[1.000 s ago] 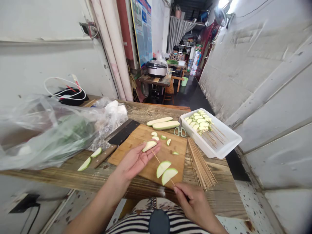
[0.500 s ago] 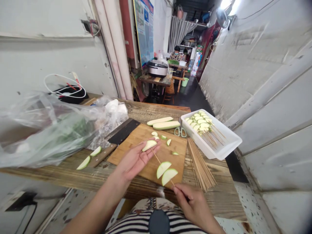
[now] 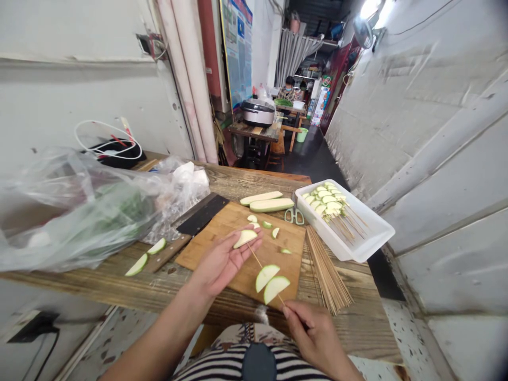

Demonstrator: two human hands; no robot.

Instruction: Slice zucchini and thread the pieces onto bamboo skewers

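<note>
My left hand [image 3: 220,263], palm up, holds a pale half-moon zucchini slice [image 3: 245,238] between thumb and fingers, the other fingers spread beneath. My right hand [image 3: 311,328] pinches the lower end of a thin wooden skewer [image 3: 256,257]. Two more zucchini slices [image 3: 277,289] are threaded on that skewer, nearer my right hand. Its tip meets the slice in my left hand; how deep it goes I cannot tell. Under the hands lies a wooden cutting board [image 3: 214,227] with several small zucchini pieces [image 3: 275,233].
Two long zucchini halves [image 3: 271,205] and green-handled scissors [image 3: 294,215] lie behind the board. To the right are a bundle of skewers [image 3: 327,275] and a white tray [image 3: 373,233] of filled skewers. A cleaver [image 3: 202,214] and plastic bags [image 3: 79,206] lie left.
Almost nothing differs. Both hands, the skewer and the slices keep their places, and the whole view has shifted very slightly.
</note>
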